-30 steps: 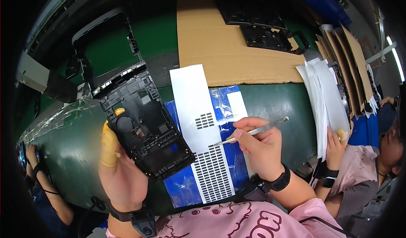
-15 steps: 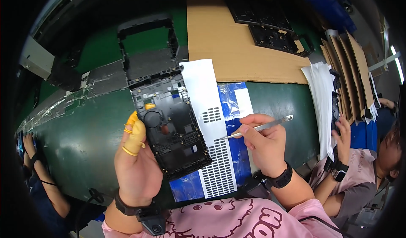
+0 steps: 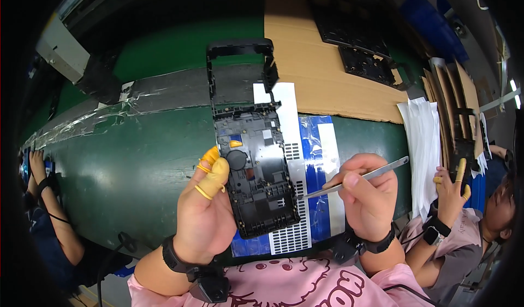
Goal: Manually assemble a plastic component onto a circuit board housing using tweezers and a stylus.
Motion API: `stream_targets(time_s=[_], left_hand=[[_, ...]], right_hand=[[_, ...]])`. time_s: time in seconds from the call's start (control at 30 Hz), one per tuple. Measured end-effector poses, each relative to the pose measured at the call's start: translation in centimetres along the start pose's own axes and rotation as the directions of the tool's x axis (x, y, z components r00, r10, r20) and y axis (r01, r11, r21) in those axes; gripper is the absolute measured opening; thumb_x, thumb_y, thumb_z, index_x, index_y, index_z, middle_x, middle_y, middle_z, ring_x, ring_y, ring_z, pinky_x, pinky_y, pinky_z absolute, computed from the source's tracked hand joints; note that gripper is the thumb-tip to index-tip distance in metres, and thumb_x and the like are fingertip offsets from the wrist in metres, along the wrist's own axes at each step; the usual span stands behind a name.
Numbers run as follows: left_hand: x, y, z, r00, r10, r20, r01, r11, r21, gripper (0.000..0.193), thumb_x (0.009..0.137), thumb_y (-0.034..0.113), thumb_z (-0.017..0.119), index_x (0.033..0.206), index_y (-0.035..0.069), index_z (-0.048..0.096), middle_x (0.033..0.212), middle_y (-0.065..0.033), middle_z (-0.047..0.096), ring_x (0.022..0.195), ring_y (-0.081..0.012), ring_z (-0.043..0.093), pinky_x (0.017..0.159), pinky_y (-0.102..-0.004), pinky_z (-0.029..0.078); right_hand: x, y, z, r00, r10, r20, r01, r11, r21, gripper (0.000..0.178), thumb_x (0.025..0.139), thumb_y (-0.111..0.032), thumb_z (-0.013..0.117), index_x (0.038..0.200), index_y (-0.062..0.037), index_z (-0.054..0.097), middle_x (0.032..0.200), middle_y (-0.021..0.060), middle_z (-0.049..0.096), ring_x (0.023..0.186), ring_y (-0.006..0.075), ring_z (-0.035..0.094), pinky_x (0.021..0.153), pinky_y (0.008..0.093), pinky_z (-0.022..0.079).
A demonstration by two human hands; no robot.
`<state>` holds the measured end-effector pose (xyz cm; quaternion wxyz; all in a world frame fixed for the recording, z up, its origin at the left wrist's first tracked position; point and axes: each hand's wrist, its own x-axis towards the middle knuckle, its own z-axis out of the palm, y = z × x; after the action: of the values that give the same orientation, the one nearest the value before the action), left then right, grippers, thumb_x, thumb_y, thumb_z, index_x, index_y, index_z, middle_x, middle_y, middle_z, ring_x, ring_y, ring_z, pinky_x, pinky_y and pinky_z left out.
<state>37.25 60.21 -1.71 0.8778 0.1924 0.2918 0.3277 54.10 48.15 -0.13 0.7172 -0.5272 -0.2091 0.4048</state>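
My left hand (image 3: 204, 214), with yellow finger cots on its thumb and a finger, is closed on the left edge of a black plastic housing (image 3: 256, 168). The housing has an open rectangular frame at its far end, and its ribbed inner side shows. Metal tweezers (image 3: 360, 177) are pinched in my right hand (image 3: 368, 203), their tips close by the housing's lower right edge. Whether anything sits between the tips is too small to tell. Partly under the housing lies a white sheet (image 3: 292, 241) with rows of small black rectangular pieces, on a blue taped surface (image 3: 323, 219).
Brown cardboard (image 3: 305, 72) covers the table's far side, with black plastic housings (image 3: 365, 64) on it. White sheets (image 3: 420, 138) and upright cardboard dividers (image 3: 464, 94) stand at right. A co-worker's hand (image 3: 453, 195) is beside them; another person's arm (image 3: 54, 214) is at left.
The housing has moved right, now covering more of the sheet. My right hand's tweezers have shifted right from above the sheet to the housing's edge. The view has shifted slightly.
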Motion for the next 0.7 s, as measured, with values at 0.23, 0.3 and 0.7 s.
stream_targets(time_s=[0.23,0.3,0.7], left_hand=[[-0.5,-0.4,0.3,0.998,-0.046,0.048,0.039,0.991,0.124,0.039,0.089,0.027,0.045,0.117,0.001,0.042,0.108,-0.0114,0.054,0.099,-0.021,0.054,0.086,-0.0362,0.045],[-0.6,-0.4,0.2,0.996,-0.067,0.05,0.063,0.994,0.093,0.038,0.088,0.025,0.046,0.117,0.001,0.042,0.109,-0.0116,0.054,0.099,-0.0206,0.054,0.086,-0.0358,0.045],[-0.7,-0.5,0.5,0.993,-0.049,0.106,0.043,0.997,0.057,0.037,0.088,0.022,0.048,0.118,0.001,0.041,0.11,-0.011,0.053,0.099,-0.0201,0.054,0.087,-0.0352,0.043]], right_hand=[[0.7,1.2,3.1,0.983,0.03,0.179,-0.027,0.999,-0.018,0.017,0.078,0.002,0.06,0.095,0.0058,0.057,0.084,0.009,0.061,0.074,0.0098,0.058,0.066,0.0196,0.046],[0.7,1.6,3.0,0.989,0.046,0.144,-0.046,0.999,-0.002,0.016,0.079,0.002,0.06,0.094,0.0055,0.057,0.082,0.0092,0.061,0.074,0.0105,0.059,0.067,0.0198,0.046],[1.0,2.3,3.6,0.996,0.005,0.085,-0.003,1.0,-0.023,0.014,0.08,-0.002,0.056,0.093,0.0015,0.052,0.077,0.019,0.062,0.054,0.0068,0.046,0.049,0.0184,0.034]])
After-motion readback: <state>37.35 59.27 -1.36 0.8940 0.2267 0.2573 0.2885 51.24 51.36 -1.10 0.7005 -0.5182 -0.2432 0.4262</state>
